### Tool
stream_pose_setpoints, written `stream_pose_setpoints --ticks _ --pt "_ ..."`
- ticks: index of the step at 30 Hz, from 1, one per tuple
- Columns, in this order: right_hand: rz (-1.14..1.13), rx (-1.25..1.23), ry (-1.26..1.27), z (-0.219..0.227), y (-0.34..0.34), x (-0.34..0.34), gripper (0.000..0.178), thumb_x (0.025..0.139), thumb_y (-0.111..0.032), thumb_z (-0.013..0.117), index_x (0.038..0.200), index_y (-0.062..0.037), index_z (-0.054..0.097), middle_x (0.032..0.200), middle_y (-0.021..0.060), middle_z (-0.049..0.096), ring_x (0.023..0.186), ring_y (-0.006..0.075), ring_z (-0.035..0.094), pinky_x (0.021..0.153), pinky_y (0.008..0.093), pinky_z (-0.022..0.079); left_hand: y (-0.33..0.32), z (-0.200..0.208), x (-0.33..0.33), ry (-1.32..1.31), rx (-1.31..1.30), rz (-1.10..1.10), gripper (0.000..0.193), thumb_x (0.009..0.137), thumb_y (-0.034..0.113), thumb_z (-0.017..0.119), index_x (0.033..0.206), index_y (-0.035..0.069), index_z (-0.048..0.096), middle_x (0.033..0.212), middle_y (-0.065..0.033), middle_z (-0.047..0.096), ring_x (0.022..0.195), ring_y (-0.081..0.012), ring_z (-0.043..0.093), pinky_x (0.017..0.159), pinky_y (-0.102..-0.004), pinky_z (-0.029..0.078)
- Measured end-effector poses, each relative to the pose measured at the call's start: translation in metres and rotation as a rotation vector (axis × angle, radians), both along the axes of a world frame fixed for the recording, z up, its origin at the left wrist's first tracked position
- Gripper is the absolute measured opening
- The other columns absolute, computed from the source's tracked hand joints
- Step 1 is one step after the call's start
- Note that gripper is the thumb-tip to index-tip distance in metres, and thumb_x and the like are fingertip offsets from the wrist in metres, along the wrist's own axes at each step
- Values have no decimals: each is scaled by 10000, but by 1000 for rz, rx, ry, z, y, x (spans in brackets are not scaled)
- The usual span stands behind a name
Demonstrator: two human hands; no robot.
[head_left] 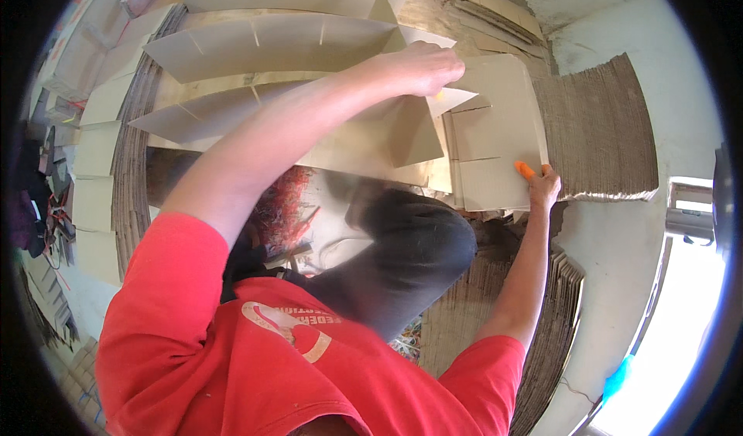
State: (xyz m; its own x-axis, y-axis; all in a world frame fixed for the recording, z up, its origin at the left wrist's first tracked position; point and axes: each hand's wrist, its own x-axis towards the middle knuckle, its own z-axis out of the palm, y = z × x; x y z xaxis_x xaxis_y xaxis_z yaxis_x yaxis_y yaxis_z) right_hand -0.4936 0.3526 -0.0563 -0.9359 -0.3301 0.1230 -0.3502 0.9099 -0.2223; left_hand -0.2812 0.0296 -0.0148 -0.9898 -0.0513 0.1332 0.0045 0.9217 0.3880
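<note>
Two long slotted cardboard strips (267, 45) stand on edge across the table, and shorter cardboard cross pieces (416, 136) meet them at their right ends. My left hand (429, 68) is closed at the top of a cross piece, reached across from the left; a bit of yellow shows at its fingers, which are partly hidden. At the right, my right hand (546, 186) pinches the lower right corner of a flat slotted cardboard sheet (495, 142). An orange cover sits on that thumb, which lies on top of the sheet.
A thick stack of brown cardboard (600, 130) stands right of the sheet, with another stack (553, 312) lower down. Layered cardboard (131, 150) lines the left side. More sheets (495, 6) lie at the back right. Red shreds (282, 208) show below the table edge.
</note>
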Motion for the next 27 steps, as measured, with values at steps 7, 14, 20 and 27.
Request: stream_pose_setpoints --ticks 7,14,20,27 --pt "229 -800 10 8 9 -13 183 790 -164 797 897 -20 761 714 -42 657 649 65 523 596 245 436 0 -15 -17 183 143 4 121 746 36 633 720 -27 534 725 -220 573 723 -404 587 607 -490 414" --pt "182 -989 260 108 -27 23 301 816 -67 751 1078 52 665 909 113 699 800 134 648 754 263 538 -29 13 127 458 11 287 443 805 299 724 1164 56 634 981 -198 661 925 -368 626 807 -409 509" --pt "623 -1005 -155 171 -95 108 534 785 53 722 1273 116 515 1057 187 674 888 165 658 850 284 545 -48 -13 211 106 -73 443 324 793 212 722 1078 64 674 929 -174 664 894 -338 633 750 -440 502" --pt "789 -685 -233 161 -167 167 570 754 92 731 1295 19 567 761 -87 452 676 14 409 672 124 366 -63 -36 208 241 -3 381 138 790 102 696 916 46 701 786 -158 660 778 -348 640 670 -458 496"
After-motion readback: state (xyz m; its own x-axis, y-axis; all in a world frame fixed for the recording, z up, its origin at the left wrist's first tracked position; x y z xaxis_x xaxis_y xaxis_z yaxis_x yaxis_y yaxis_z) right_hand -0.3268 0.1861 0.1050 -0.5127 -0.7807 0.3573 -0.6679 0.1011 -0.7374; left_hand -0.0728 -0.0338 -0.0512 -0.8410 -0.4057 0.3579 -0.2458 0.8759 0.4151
